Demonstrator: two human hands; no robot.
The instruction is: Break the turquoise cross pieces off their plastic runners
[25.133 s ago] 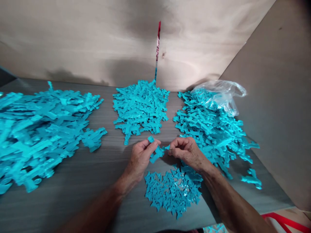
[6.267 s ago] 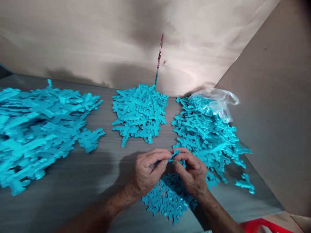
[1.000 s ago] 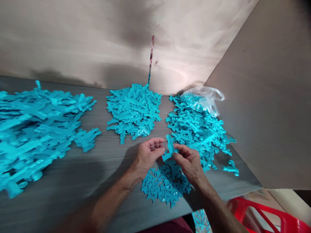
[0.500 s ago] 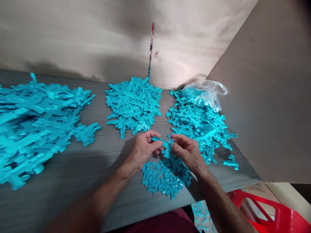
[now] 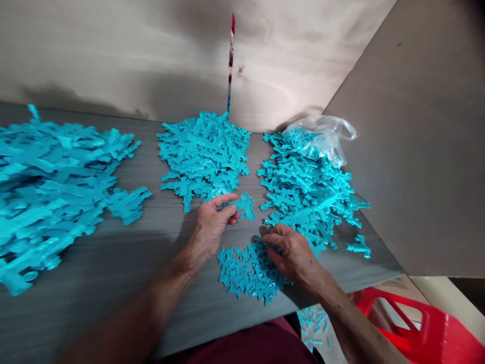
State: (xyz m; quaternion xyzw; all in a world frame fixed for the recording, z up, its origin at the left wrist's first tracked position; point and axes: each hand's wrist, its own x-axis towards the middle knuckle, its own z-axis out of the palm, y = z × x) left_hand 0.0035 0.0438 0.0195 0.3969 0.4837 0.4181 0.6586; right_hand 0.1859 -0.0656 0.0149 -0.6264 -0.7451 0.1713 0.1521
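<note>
My left hand pinches a flat turquoise plastic toy-gun-shaped piece between thumb and fingers, its wider end sticking out to the right. Just in front of it lies a low heap of small, pointed turquoise pieces on the table. My right hand is over the right side of this heap, fingers bent and fingertips down at the small pieces. A narrow gap shows between its thumb and index finger, and I see nothing held there.
Larger heaps of turquoise gun-shaped pieces stand at the left, the back middle and the right. A clear plastic bag lies on the right heap. Wooden panels enclose the table. A red plastic stool is below right.
My right hand has let go of the gun-shaped piece and moved down to the small heap. My left hand has moved slightly left and up, still holding the piece.
</note>
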